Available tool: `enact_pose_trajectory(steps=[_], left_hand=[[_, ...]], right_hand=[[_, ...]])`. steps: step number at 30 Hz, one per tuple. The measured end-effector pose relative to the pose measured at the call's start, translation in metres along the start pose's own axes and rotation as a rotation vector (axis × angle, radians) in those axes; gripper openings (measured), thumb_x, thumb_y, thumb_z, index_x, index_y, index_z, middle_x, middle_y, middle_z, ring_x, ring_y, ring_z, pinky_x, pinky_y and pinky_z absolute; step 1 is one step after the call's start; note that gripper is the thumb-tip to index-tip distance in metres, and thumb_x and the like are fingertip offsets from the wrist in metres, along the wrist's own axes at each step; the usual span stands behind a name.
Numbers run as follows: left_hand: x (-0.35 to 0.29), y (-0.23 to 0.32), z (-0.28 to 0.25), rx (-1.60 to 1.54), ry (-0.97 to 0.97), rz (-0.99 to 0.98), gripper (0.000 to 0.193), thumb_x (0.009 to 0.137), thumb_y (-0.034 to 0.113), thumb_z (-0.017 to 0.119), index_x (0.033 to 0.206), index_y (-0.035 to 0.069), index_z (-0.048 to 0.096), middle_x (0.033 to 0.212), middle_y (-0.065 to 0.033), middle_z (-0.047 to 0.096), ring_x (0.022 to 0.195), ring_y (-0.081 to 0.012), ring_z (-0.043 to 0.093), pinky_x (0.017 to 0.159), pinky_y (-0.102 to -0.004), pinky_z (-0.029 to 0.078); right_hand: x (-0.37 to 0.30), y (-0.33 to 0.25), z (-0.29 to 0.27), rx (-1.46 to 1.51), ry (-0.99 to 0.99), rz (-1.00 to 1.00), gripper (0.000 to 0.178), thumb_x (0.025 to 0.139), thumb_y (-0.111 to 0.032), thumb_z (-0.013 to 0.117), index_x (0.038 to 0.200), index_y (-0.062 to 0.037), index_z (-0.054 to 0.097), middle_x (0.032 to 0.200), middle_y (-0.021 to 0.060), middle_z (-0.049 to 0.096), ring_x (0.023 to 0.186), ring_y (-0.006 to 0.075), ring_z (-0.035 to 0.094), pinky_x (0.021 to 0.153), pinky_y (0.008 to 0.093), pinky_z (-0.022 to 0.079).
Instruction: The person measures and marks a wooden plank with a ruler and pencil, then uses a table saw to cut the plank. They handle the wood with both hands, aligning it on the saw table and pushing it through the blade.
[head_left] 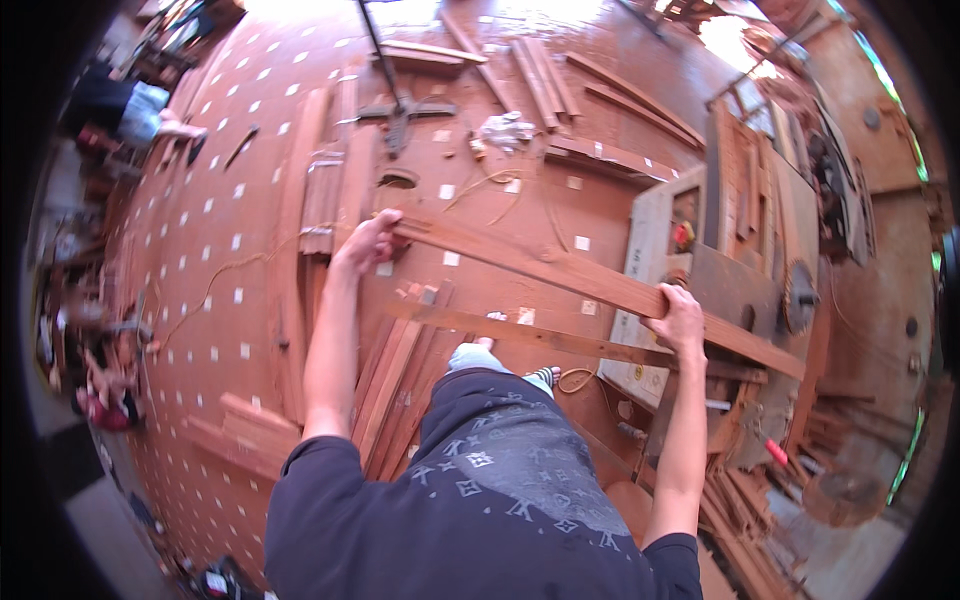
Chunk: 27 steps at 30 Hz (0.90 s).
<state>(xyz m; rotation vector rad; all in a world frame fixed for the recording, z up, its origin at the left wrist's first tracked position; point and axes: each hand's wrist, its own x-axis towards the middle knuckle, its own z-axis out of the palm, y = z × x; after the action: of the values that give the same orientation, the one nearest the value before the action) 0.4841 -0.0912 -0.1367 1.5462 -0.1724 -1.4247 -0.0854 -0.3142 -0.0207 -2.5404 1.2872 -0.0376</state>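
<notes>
Reddish white-squared floor [250, 325] spreads below 2 hands [372, 240] [683, 320], fingers [676, 292] clamped on a plank [545, 263].

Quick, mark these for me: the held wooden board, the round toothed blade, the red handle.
Held wooden board [545, 265]: head view, middle of its upward face.
Round toothed blade [796, 288]: head view, disc face.
Red handle [776, 452]: head view, middle of the grip.
</notes>
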Motion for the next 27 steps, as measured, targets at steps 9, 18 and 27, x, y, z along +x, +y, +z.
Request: enact_pose_trajectory(steps=[9,18,27], left_hand=[[-0.006,0.009,0.027,-0.005,-0.048,-0.087,0.036,0.099,0.050,0.071,0.112,0.018,0.066,0.089,0.0041,0.071,0.053,-0.0024,0.052,0.046,-0.0179,0.037],[0.003,0.015,0.012,0.227,-0.080,-0.069,0.042,0.096,0.054,0.074,0.112,0.017,0.067,0.082,0.0029,0.066,0.052,-0.0036,0.049,0.046,-0.0182,0.037],[0.000,0.030,0.019,0.345,0.051,-0.125,0.068,0.090,0.070,0.071,0.127,0.014,0.063,0.103,-0.0016,0.067,0.077,-0.0137,0.060,0.059,-0.0258,0.050]], right_hand=[[-0.015,0.030,0.020,-0.062,0.079,0.116,0.053,0.065,-0.025,0.092,0.112,-0.0136,0.072,0.112,0.0073,0.072,0.114,0.0277,0.067,0.106,0.0420,0.050],[-0.021,0.020,0.028,-0.088,0.128,0.173,0.056,0.069,-0.021,0.092,0.119,-0.0138,0.069,0.117,0.0085,0.070,0.121,0.0266,0.064,0.111,0.0424,0.044],[-0.017,0.019,0.036,-0.078,0.158,0.173,0.053,0.070,-0.016,0.088,0.120,-0.0124,0.069,0.117,0.0088,0.069,0.121,0.0277,0.063,0.114,0.0434,0.042]])
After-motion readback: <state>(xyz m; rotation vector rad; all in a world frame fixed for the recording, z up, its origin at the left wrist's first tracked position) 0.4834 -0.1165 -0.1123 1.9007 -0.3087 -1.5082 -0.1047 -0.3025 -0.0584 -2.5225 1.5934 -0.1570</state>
